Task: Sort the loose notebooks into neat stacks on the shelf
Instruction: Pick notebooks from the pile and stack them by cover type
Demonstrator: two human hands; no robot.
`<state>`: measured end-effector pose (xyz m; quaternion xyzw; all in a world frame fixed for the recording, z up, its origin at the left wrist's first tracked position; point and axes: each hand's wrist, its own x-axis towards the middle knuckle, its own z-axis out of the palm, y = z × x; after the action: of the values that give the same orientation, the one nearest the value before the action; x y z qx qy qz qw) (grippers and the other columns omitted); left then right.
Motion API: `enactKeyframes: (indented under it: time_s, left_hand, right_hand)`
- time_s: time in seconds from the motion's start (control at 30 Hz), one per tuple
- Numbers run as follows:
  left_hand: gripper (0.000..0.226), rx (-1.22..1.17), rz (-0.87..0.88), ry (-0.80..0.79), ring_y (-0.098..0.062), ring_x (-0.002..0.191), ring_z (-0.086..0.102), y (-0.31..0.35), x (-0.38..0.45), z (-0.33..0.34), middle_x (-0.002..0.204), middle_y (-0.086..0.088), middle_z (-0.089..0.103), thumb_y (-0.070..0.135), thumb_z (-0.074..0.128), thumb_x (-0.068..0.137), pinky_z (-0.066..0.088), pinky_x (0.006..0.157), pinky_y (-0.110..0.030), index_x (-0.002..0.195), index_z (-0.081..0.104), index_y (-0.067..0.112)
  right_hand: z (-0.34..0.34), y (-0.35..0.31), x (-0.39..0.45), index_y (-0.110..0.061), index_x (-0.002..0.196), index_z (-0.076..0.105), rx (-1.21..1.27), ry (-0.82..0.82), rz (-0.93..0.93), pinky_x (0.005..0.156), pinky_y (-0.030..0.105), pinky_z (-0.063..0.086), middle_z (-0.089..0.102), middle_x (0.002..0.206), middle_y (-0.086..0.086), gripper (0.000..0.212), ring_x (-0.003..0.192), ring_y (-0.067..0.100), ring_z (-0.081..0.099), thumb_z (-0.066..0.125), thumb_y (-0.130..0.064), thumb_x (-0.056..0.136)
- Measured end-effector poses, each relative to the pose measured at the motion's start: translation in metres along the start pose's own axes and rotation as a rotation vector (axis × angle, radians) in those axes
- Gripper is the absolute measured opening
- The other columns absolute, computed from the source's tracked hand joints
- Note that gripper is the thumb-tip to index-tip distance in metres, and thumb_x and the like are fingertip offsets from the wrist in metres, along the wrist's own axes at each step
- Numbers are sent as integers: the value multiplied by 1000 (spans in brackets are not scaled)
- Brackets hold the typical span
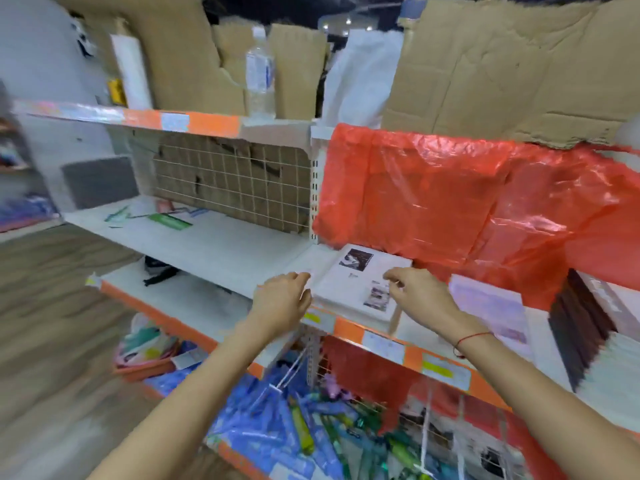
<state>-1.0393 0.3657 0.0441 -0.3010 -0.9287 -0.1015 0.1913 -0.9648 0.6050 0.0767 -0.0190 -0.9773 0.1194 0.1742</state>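
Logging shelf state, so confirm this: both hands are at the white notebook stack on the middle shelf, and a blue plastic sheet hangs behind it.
Not quite: the plastic sheet behind the white notebook stack is red, not blue, as the head view shows. The left hand and right hand are indeed at the stack.
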Motion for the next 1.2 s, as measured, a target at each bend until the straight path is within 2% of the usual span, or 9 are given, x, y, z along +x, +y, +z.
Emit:
enactKeyframes:
  time_s: [0.07, 0.17, 0.33, 0.43, 0.57, 0.67, 0.9, 1.07, 1.2]
  left_hand:
    - [41, 21, -97, 27, -35, 106, 58, -61, -22, -7, 121, -15, 60, 28, 42, 98, 45, 81, -38, 133, 49, 9]
    - [54, 60, -207, 13, -34, 102, 59, -138, -55, -19, 117, -14, 62, 40, 26, 93, 45, 77, -37, 129, 52, 9]
    - [53, 110, -413, -60, -32, 101, 58, -226, -95, -36, 115, -10, 62, 41, 20, 92, 46, 78, -37, 121, 53, 11]
    - [34, 118, -499, -83, -30, 103, 59, -268, -105, -36, 116, -7, 61, 32, 35, 98, 44, 80, -35, 120, 53, 14]
    - [43, 106, -517, -60, -29, 100, 59, -307, -100, -31, 112, -7, 63, 36, 26, 95, 42, 78, -34, 116, 55, 13]
    - [32, 99, -529, -48, -28, 103, 58, -341, -82, -25, 118, -5, 61, 30, 36, 99, 44, 79, -33, 121, 53, 14]
    - [41, 116, -478, -118, -33, 104, 58, -425, -20, -20, 120, -11, 59, 33, 33, 96, 48, 79, -39, 126, 52, 11]
    - [42, 63, -437, -117, -26, 120, 50, -489, 9, -19, 138, -8, 48, 23, 41, 99, 41, 92, -34, 139, 43, 11]
    - [43, 59, -398, -120, -26, 123, 46, -537, 34, -11, 138, -12, 47, 20, 43, 97, 40, 95, -34, 139, 42, 9]
  right_hand:
    - [32, -49, 21, -18, 125, 58, 18, -19, -71, 83, 33, 46, 64, 121, 4, 33, 111, 24, 58, 45, -22, 95]
    - [74, -114, 47, -16, 128, 56, 54, -74, -170, 85, 36, 48, 61, 125, 7, 34, 111, 26, 57, 44, -24, 96]
    - [121, -196, 89, -18, 126, 57, 33, -145, -254, 85, 31, 44, 60, 125, 5, 33, 115, 25, 54, 44, -25, 96]
    - [144, -230, 115, -19, 126, 57, 45, -175, -304, 86, 31, 44, 60, 126, 2, 33, 115, 23, 54, 43, -25, 97]
    - [171, -262, 152, -19, 124, 58, 58, -204, -343, 88, 32, 46, 60, 126, 1, 33, 115, 21, 55, 42, -25, 96]
    - [189, -279, 188, -19, 124, 58, 63, -189, -356, 85, 30, 43, 61, 125, 2, 32, 114, 23, 54, 42, -25, 96]
    - [219, -302, 282, -17, 124, 58, 85, -173, -300, 84, 32, 45, 61, 125, 5, 33, 112, 25, 55, 41, -24, 96]
    - [248, -323, 333, -18, 128, 55, 48, -207, -250, 79, 28, 40, 58, 129, 4, 35, 114, 25, 53, 41, -28, 97]
    - [272, -346, 364, -18, 133, 51, 33, -259, -228, 88, 27, 40, 54, 134, 4, 39, 121, 22, 49, 43, -32, 98]
